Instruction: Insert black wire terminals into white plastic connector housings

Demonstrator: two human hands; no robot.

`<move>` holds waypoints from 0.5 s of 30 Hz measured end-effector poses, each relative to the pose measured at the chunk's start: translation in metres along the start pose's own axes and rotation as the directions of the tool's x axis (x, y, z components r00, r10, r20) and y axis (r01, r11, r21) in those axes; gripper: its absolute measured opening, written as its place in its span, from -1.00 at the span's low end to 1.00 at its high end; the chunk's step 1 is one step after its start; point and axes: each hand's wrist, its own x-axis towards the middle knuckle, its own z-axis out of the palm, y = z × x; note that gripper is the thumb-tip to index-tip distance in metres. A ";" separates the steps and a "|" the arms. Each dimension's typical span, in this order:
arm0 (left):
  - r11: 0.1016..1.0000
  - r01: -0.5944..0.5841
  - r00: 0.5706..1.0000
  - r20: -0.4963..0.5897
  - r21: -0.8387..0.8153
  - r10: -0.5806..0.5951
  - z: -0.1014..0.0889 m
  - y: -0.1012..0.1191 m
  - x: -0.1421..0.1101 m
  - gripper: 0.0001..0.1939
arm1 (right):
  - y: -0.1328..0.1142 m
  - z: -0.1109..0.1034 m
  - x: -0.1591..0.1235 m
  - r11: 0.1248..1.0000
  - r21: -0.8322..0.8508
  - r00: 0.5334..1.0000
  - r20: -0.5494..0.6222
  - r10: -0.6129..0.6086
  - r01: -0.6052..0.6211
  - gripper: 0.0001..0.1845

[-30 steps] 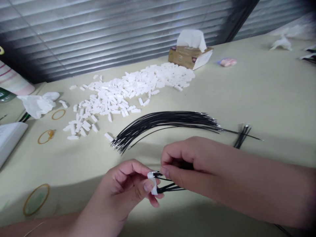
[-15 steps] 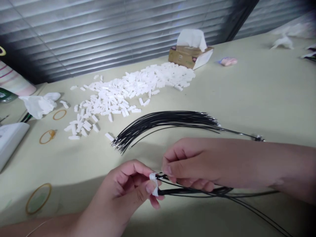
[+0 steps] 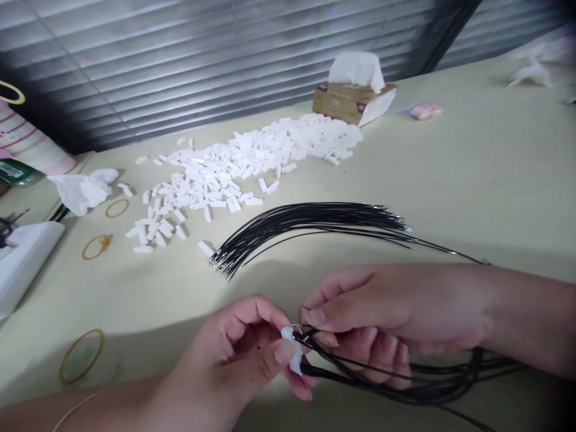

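Observation:
My left hand [image 3: 238, 354] pinches a small white plastic connector housing [image 3: 291, 350] between thumb and fingertips. My right hand [image 3: 382, 318] is just to its right, with its thumb and fingers closed on thin black wires [image 3: 405, 378] whose ends meet the housing. Those wires hang in loose loops below the hand and run off to the right. Farther up the table lies a fanned bundle of black wires [image 3: 315, 223] with bare metal tips. Behind it spreads a large heap of loose white connector housings [image 3: 234, 159].
A tissue box [image 3: 353, 102] stands behind the heap, beside a small pink object [image 3: 423, 111]. Crumpled tissue [image 3: 83, 192], several rubber bands [image 3: 81, 356] and a white box-like object [image 3: 27, 258] lie at the left. Window blinds [image 3: 202, 54] run along the back.
My right hand has moved down and to the right, with more black wire now looping under it. The wire's far end has left the table's right side. My left hand stays nearly still.

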 end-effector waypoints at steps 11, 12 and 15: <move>0.994 -0.094 0.990 -0.096 0.062 0.100 -0.004 -0.004 0.000 -0.83 | 0.004 0.010 -0.004 0.762 -0.642 0.855 -0.344 -0.387 0.087 -0.64; 0.992 -0.095 0.989 -0.107 0.080 0.103 -0.005 -0.004 0.000 -0.83 | 0.005 0.012 -0.005 0.664 -0.746 0.807 -0.364 -0.465 0.045 -0.65; 0.991 -0.106 0.987 -0.113 0.082 0.115 -0.005 -0.004 0.001 -0.83 | 0.008 0.018 -0.007 0.466 -0.885 0.726 -0.321 -0.608 -0.001 -0.66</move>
